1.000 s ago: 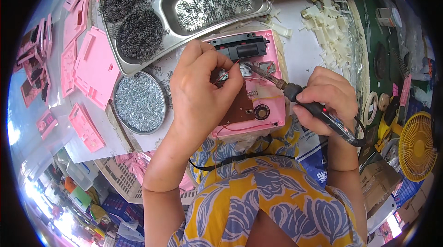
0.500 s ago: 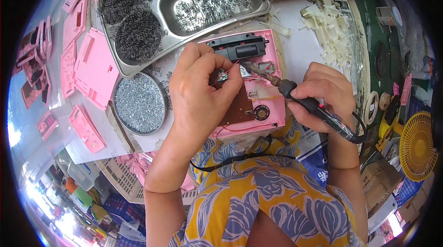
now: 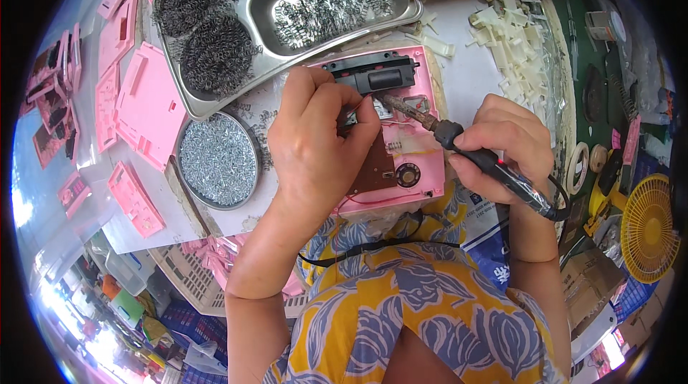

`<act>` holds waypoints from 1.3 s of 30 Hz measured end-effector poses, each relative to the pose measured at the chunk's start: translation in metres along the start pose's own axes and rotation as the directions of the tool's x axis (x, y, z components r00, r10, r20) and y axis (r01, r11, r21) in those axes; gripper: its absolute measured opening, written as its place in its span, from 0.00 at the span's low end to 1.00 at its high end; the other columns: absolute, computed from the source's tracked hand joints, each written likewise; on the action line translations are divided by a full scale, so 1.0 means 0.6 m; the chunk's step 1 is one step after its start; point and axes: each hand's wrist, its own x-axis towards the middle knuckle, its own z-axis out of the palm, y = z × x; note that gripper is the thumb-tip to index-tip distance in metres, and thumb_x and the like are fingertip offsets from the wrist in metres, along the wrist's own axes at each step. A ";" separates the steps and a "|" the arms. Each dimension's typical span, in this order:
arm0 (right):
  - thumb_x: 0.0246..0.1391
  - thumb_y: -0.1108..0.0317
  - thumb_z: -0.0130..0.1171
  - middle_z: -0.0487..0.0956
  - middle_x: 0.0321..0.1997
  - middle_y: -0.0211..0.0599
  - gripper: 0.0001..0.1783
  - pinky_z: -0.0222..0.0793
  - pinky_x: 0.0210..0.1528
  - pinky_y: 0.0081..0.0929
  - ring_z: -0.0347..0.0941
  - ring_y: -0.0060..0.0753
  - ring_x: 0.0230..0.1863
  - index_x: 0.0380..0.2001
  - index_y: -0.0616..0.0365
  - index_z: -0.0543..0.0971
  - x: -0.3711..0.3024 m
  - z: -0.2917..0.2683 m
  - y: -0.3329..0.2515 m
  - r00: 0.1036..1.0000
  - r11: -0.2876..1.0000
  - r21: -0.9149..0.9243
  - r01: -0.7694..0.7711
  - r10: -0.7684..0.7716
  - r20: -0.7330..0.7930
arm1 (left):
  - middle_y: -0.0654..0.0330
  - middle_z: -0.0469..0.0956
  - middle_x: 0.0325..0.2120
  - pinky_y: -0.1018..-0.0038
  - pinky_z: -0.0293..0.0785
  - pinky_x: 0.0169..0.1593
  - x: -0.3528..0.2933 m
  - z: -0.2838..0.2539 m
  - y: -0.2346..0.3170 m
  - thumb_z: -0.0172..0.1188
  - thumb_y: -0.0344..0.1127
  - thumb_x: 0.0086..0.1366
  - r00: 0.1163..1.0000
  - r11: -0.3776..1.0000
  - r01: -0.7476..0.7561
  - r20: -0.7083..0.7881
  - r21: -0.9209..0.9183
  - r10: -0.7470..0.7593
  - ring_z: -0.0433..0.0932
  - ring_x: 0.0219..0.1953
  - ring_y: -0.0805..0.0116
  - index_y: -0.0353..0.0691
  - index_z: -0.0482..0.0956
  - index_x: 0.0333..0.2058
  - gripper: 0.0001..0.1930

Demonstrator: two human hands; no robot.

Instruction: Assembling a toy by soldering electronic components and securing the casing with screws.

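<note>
A pink plastic casing lies in front of me, holding a brown circuit board, a round black dial and a black cassette-style part along its far side. My left hand is over the casing's left part, thumb and forefinger pinched on a thin red wire. In my right hand is a soldering iron, held like a pen. Its dark tip reaches in beside my left fingertips, near the black part. Whether the tip touches the wire cannot be made out.
A metal tray of black springs stands far left, with a round dish of small screws nearer. Pink panels lie at the left. White plastic pieces are heaped at the right, and a yellow fan stands far right.
My left hand has shifted slightly right, still pinching the wire. The soldering iron has barely moved, its tip staying beside the left fingertips.
</note>
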 end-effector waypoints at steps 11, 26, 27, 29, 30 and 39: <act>0.37 0.78 0.72 0.72 0.18 0.33 0.17 0.58 0.20 0.28 0.65 0.34 0.18 0.35 0.60 0.81 -0.011 -0.014 -0.015 0.999 1.000 0.001 0.005 -0.005 -0.034 | 0.59 0.73 0.31 0.71 0.74 0.25 -0.001 -0.001 0.000 0.71 0.25 0.52 1.000 1.000 0.016 0.013 -0.015 -0.016 0.75 0.23 0.65 0.38 0.79 0.27 0.07; 0.40 0.78 0.72 0.76 0.20 0.35 0.16 0.61 0.22 0.27 0.68 0.32 0.19 0.36 0.62 0.80 -0.049 -0.058 -0.026 0.992 0.998 -0.052 -0.027 0.020 -0.121 | 0.58 0.74 0.34 0.70 0.77 0.28 0.006 -0.038 0.048 0.73 0.28 0.53 0.999 0.995 0.032 0.041 0.091 -0.036 0.78 0.28 0.63 0.36 0.80 0.35 0.12; 0.40 0.78 0.72 0.76 0.20 0.35 0.16 0.61 0.22 0.27 0.68 0.32 0.20 0.36 0.62 0.80 -0.055 -0.064 -0.028 0.991 0.998 -0.044 -0.035 0.029 -0.133 | 0.58 0.74 0.34 0.70 0.77 0.28 0.001 -0.047 0.060 0.73 0.29 0.53 0.998 0.993 0.045 0.035 0.107 -0.049 0.79 0.29 0.62 0.37 0.80 0.36 0.13; 0.40 0.78 0.72 0.77 0.22 0.35 0.17 0.61 0.23 0.26 0.69 0.32 0.21 0.36 0.62 0.80 -0.065 -0.076 -0.033 0.987 0.998 -0.030 -0.052 0.047 -0.154 | 0.57 0.74 0.34 0.69 0.78 0.30 -0.018 -0.048 0.078 0.73 0.30 0.53 0.959 1.000 -0.001 0.284 -0.017 0.006 0.79 0.31 0.61 0.38 0.80 0.40 0.16; 0.40 0.78 0.72 0.78 0.22 0.36 0.17 0.61 0.24 0.26 0.69 0.32 0.21 0.36 0.62 0.80 -0.068 -0.077 -0.035 0.983 0.998 -0.025 -0.057 0.052 -0.175 | 0.57 0.74 0.34 0.69 0.78 0.30 -0.024 -0.045 0.085 0.73 0.31 0.54 0.916 0.996 -0.011 0.399 -0.083 0.044 0.79 0.32 0.60 0.38 0.79 0.41 0.17; 0.43 0.77 0.74 0.81 0.33 0.40 0.22 0.68 0.32 0.27 0.75 0.34 0.30 0.44 0.61 0.80 -0.102 -0.062 -0.057 0.858 0.929 0.240 -0.282 0.356 -0.370 | 0.56 0.81 0.36 0.73 0.77 0.29 -0.023 -0.020 0.052 0.67 0.23 0.59 0.887 0.953 0.120 0.461 -0.277 0.023 0.83 0.30 0.65 0.35 0.81 0.37 0.08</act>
